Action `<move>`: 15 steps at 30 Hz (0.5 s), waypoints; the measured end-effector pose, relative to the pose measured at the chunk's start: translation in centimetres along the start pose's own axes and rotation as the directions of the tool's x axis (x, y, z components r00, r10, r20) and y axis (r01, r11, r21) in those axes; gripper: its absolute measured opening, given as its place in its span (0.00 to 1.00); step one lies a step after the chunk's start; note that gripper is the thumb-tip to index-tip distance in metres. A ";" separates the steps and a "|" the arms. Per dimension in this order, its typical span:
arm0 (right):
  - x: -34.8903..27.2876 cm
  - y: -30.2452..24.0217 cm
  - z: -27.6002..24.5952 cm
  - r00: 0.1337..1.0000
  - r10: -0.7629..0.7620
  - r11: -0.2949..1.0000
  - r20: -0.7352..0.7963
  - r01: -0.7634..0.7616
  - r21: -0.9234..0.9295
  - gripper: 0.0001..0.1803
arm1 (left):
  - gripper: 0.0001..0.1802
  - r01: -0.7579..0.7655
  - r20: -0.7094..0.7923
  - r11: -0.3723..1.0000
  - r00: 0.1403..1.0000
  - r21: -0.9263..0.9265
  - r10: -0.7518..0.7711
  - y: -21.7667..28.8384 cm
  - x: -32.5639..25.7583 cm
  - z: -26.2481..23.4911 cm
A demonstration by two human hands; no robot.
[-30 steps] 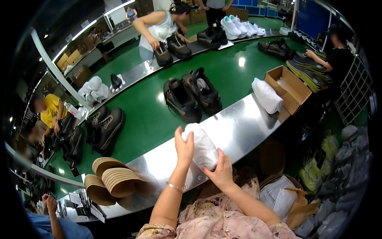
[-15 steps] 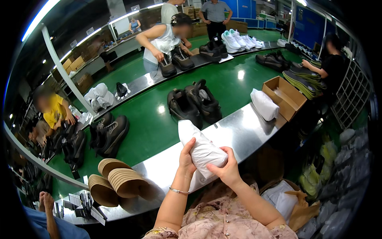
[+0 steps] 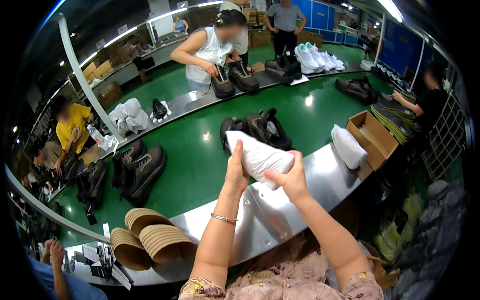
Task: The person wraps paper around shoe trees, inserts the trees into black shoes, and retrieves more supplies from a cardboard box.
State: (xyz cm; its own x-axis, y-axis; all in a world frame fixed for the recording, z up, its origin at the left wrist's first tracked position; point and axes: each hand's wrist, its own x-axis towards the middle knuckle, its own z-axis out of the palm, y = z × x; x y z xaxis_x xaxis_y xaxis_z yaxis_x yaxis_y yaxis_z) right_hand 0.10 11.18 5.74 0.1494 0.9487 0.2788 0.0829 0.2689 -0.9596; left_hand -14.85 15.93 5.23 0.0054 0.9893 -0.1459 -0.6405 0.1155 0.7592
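A white paper-wrapped bundle (image 3: pixel 260 156) is gripped between my two hands above the bench's metal edge. Fingers of my left hand (image 3: pixel 235 169) are closed on its left end, thumb up along the side. At the opposite end, my right hand (image 3: pixel 294 176) pinches it with the thumb on the near face. Just beyond the bundle, a pair of dark brown shoes (image 3: pixel 276 132) stands on the green surface, partly covered by it. A second white bundle (image 3: pixel 348 146) lies on the metal edge to the right, beside an open cardboard box (image 3: pixel 385 146).
Stacked curved brown cardboard pieces (image 3: pixel 160 242) stand at the near left, by small black-and-white tags (image 3: pixel 102 260). More dark shoes (image 3: pixel 142 172) sit on the green surface (image 3: pixel 192 160). Across it, a person (image 3: pixel 207 47) handles shoes. Insoles (image 3: pixel 392 120) are piled at right.
Both hands have carried the white bundle forward, away from my body, and turned it closer to level. It now covers more of the shoes behind. The view has shifted slightly.
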 end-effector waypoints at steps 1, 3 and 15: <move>1.4 0.0 -0.5 0.998 -0.052 0.995 -0.035 0.049 -0.083 0.40 | 0.28 -0.025 -0.072 0.990 0.997 0.139 0.035 0.9 0.7 -0.2; 3.5 -1.6 -1.6 0.998 -0.016 0.979 -0.053 0.004 -0.203 0.39 | 0.42 -0.230 -0.193 0.882 0.924 0.411 0.331 1.1 4.6 -2.4; 11.5 -2.1 7.1 0.917 0.067 0.450 0.392 0.323 -0.832 0.26 | 0.10 -0.396 0.135 0.472 0.859 0.788 0.494 0.0 18.8 -7.8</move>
State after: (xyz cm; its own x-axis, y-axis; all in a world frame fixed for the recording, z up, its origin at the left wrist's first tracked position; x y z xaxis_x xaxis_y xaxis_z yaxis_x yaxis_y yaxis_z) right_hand -5.33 22.67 10.64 -0.2437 0.9536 0.1765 0.9058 0.2889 -0.3101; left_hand -20.74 33.84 -2.53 -0.2079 0.9188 0.3356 0.3004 -0.2666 0.9158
